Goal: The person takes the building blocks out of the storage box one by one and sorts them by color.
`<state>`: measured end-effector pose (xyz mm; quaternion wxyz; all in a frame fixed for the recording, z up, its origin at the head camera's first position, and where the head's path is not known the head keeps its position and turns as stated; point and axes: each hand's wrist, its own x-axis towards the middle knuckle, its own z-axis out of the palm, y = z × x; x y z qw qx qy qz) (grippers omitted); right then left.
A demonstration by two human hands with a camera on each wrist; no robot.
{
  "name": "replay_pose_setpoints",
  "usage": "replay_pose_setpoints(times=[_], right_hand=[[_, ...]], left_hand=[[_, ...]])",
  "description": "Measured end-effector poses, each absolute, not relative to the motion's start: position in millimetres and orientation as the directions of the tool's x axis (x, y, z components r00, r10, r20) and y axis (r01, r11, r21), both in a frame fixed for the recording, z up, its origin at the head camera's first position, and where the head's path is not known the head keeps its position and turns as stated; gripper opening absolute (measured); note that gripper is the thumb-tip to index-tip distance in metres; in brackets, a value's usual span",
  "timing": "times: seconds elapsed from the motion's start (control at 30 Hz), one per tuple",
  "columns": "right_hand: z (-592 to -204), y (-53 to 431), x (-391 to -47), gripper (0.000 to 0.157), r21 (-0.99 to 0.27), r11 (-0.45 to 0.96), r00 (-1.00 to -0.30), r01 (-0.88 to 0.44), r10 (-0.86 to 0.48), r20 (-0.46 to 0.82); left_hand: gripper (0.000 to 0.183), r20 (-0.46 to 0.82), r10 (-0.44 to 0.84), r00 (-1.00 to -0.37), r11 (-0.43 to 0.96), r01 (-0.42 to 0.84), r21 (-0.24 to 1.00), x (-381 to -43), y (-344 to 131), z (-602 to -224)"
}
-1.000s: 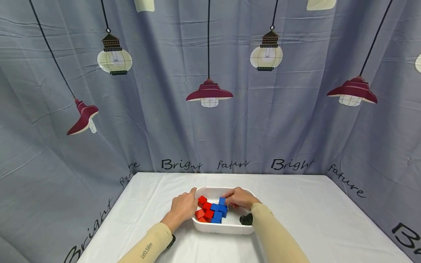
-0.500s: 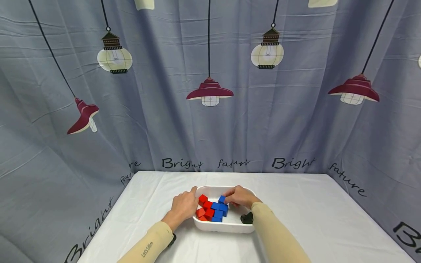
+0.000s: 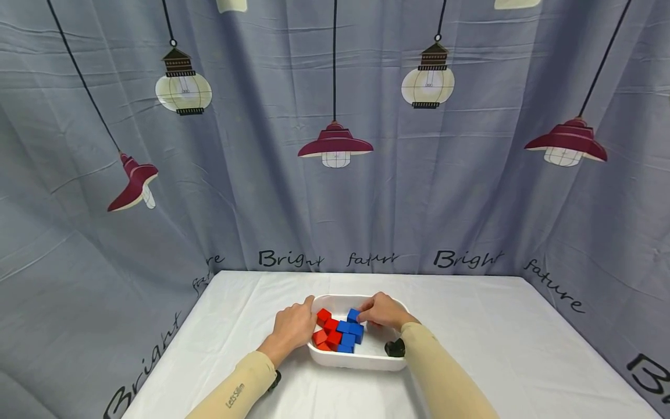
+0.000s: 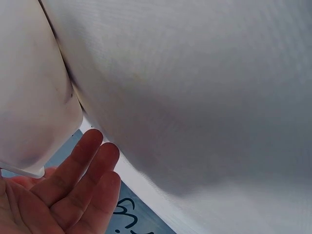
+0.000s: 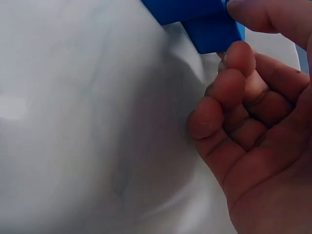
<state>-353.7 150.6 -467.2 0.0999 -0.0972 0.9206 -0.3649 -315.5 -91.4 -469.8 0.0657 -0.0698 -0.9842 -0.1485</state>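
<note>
A white plastic tub (image 3: pixel 361 362) holds several red blocks (image 3: pixel 333 338) on its left side and several blue blocks (image 3: pixel 346 339) beside them. My left hand (image 3: pixel 293 326) grips the tub's left rim; in the left wrist view its fingers (image 4: pixel 80 168) lie along the outer wall, with the thumb hidden. With my right hand (image 3: pixel 386 311) I pinch a blue block (image 3: pixel 353 315) at the far end of the blue group. The right wrist view shows the thumb and fingertips at a blue block (image 5: pixel 212 34), while the other fingers are curled beside it.
The tub stands on a table with a white cloth (image 3: pixel 471 326). A black object (image 3: pixel 395 348) at the right wrist overlaps the tub's right end. Behind the table hangs a grey-blue curtain (image 3: pixel 335 221) printed with lamps.
The blue block at my right fingertips has turned slightly and now sits tilted. My left hand stays on the rim. The head view has shifted a little.
</note>
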Motion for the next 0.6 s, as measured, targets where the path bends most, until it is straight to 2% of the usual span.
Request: replay_pose_setpoints(times=[0.23, 0.6], right_hand=[[-467.5, 153.1, -354.5, 0.022, -0.693, 0.71, -0.951, -0.127, -0.285, -0.118], [-463.3, 150.3, -350.5, 0.028, -0.671, 0.734, -0.958, -0.102, -0.254, -0.133]], left_hand=[[0.049, 0.147, 0.12, -0.982, 0.944, 0.159, 0.291, -316.0, -90.8, -468.7], [0.046, 0.176, 0.136, -0.975, 0.948, 0.18, 0.264, -315.7, -91.6, -468.9]])
